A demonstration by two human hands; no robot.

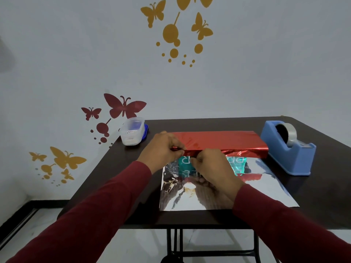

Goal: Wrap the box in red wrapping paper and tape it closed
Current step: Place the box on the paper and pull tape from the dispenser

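Left hand (161, 147) and right hand (210, 166) both pinch red wrapping paper (218, 140) edge, folded over box (235, 161) just beyond fingers; tape dispenser (288, 149) right on worktop (121, 177).

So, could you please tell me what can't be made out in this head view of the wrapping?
- Box: mostly covered by the red wrapping paper and both hands; its print is unreadable.
- Paper edge: hidden under the left hand and right hand.
- Plastic container: contents too blurred.
- Tape dispenser: loose tape end too small.
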